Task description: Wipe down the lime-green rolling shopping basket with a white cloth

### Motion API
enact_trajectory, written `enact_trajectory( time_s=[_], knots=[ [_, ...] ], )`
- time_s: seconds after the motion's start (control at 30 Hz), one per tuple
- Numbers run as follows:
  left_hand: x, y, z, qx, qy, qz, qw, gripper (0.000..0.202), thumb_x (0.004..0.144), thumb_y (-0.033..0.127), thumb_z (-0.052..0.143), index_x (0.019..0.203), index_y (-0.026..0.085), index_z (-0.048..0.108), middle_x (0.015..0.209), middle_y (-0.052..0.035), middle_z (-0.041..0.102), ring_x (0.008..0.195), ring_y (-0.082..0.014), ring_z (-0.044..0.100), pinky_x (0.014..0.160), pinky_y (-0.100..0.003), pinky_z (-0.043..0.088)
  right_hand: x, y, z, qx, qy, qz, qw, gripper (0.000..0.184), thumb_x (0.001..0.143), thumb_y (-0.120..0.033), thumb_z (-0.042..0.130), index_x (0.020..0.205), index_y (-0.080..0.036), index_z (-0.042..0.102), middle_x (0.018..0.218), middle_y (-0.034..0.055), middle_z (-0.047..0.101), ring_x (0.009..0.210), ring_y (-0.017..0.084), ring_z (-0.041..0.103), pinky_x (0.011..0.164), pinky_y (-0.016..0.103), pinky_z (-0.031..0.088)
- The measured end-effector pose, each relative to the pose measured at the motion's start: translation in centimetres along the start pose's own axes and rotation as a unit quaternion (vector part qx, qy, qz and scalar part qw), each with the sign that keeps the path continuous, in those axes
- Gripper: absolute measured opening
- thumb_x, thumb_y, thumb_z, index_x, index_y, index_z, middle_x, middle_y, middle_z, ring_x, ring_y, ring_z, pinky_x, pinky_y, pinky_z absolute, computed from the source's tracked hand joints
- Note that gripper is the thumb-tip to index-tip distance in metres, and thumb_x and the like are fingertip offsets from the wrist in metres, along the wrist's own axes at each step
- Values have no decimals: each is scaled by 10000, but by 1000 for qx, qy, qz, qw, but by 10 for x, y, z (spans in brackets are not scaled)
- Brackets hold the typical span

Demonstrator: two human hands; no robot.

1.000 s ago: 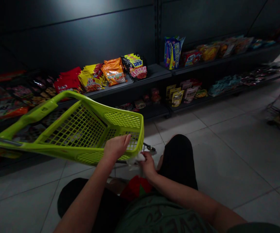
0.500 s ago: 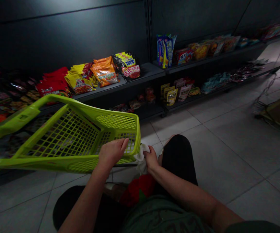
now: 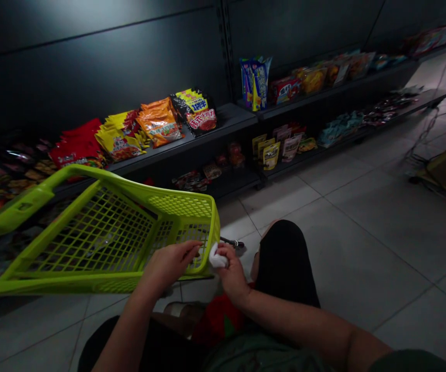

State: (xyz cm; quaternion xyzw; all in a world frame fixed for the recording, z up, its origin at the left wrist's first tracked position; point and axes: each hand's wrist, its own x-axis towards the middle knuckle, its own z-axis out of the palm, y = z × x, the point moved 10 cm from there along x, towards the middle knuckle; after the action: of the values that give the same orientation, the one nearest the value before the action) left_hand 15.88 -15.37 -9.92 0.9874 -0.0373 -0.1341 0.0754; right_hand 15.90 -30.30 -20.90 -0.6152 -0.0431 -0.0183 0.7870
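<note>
Two hands show in the head view, the only one supplied, both at the end of the green cart opposite its handle. Your right hand is closed on a white cloth, bunched into a compact wad just beside that end; half a second ago the cloth hung loose below your fingers. Your left hand lies over the cart's near rim, fingers loosely bent where they were curled tighter before; whether it grips the rim cannot be told. Beyond the cart, snack packets lie on a dark shelf, clear of both hands. Finding: gathered so, the cloth is judged easier for you to control; its contact with the cart is unclear.
</note>
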Motion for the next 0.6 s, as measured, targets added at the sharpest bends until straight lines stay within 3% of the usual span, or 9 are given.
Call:
enact_trajectory(
  time_s=[0.13,0.2,0.23,0.3,0.37,0.43,0.5,0.6],
  knots=[
    [-2,10,3,-44,-25,37,998,368,1017,496,383,1181,378,691,1017,32,800,909,-178,747,748,-237,475,82,-9,-16,39,97,62,993,330,758,-311,622,1076,-225,633,1178,58,632,1151,241,556,1062,410,442],
    [-1,11,1,-43,-23,28,998,382,1018,497,375,1187,367,691,1020,26,798,919,-181,746,752,-234,479,101,-19,-10,60,95,70,991,404,805,-347,600,1189,-223,611,1187,52,639,1174,236,544,1067,401,440],
    [0,11,1,-38,-23,18,999,386,1018,492,375,1215,367,682,1030,21,798,929,-183,746,755,-234,481,96,-25,-6,71,84,61,992,427,835,-365,588,1239,-227,596,1220,52,633,1197,232,536,1078,394,430],
    [2,7,1,-25,-22,-6,999,404,1015,482,383,1311,374,636,1058,5,795,960,-190,744,771,-234,482,61,-31,-2,82,57,28,995,417,891,-388,561,1282,-244,586,1309,54,600,1252,222,516,1112,378,397],
    [3,1,2,-14,-21,-25,999,440,1007,484,403,1404,388,566,1079,-8,794,984,-203,743,778,-242,483,11,-26,0,71,26,12,997,293,923,-379,539,1169,-264,650,1343,47,578,1282,217,508,1134,366,368],
    [3,-1,2,-17,-20,-24,999,453,1001,483,418,1429,401,544,1124,-7,785,1020,-210,736,794,-247,484,-21,-18,3,52,-8,1,999,177,858,-310,621,1010,-266,700,1342,41,568,1290,225,511,1116,352,380],
    [2,1,4,-40,-32,-5,999,429,1005,460,416,1399,406,575,1145,13,780,1029,-194,733,803,-234,484,-12,-13,-1,37,-3,-4,999,115,785,-251,664,889,-256,712,1302,40,583,1253,233,540,1091,351,397],
    [1,8,5,-74,-54,21,996,403,1011,421,404,1350,385,621,1074,37,794,974,-161,740,790,-207,482,60,-11,-17,28,95,3,995,158,741,-265,662,885,-239,722,1259,48,603,1190,236,568,1087,365,396]
  ],
)
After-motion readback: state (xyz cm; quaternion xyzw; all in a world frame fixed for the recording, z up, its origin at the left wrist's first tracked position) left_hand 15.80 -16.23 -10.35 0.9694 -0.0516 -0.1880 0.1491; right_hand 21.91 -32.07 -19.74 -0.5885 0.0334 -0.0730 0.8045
